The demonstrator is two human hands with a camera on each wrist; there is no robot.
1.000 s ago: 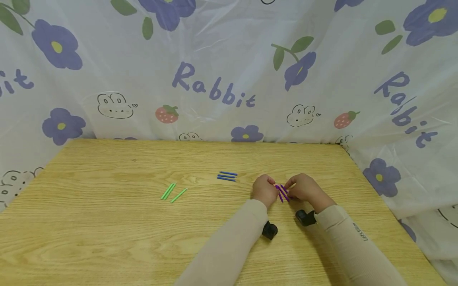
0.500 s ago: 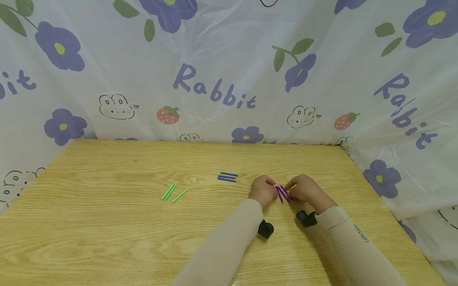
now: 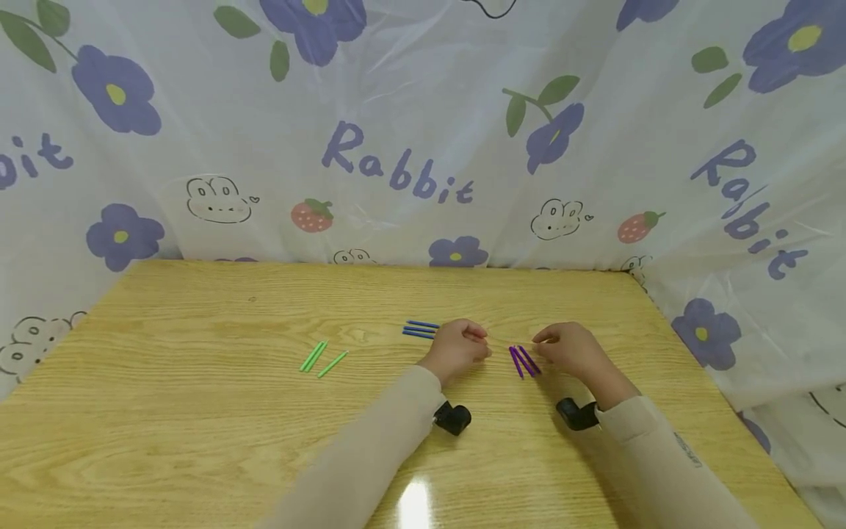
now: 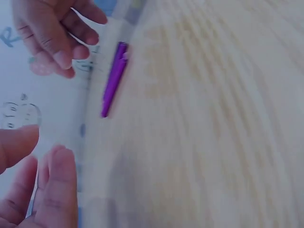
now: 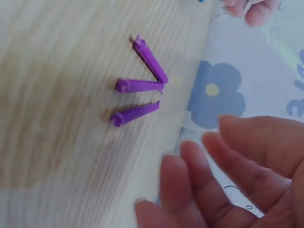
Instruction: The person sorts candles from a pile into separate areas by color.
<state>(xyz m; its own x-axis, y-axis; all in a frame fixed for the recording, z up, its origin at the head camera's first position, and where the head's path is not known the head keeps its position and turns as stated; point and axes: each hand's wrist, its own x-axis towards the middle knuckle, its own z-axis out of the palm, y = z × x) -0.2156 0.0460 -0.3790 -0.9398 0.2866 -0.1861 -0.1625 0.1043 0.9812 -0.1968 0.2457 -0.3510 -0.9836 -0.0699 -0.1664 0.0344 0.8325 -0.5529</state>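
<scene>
Three thin purple sticks (image 3: 524, 361), pencil-like in shape, lie fanned on the wooden table between the two hands. In the right wrist view the purple sticks (image 5: 137, 85) rest apart from the fingers. My left hand (image 3: 458, 349) hovers to their left with nothing in it, its fingers loosely bent. It partly covers the right ends of three blue sticks (image 3: 418, 329). Just right of the purple group is my right hand (image 3: 570, 353), fingers relaxed and holding nothing. The left wrist view shows the purple sticks (image 4: 114, 80) beyond the left hand's separated thumb and fingers (image 4: 59, 185).
Three light green sticks (image 3: 322, 358) lie farther left on the table (image 3: 198, 411), two side by side and one slightly apart. A white printed curtain (image 3: 396, 132) hangs behind the table's back edge and along its sides. Black wrist cameras (image 3: 453, 418) are strapped below both hands.
My left hand has moved left, away from the purple sticks, toward the blue ones. The right hand has drawn back slightly to the right, baring the third purple stick.
</scene>
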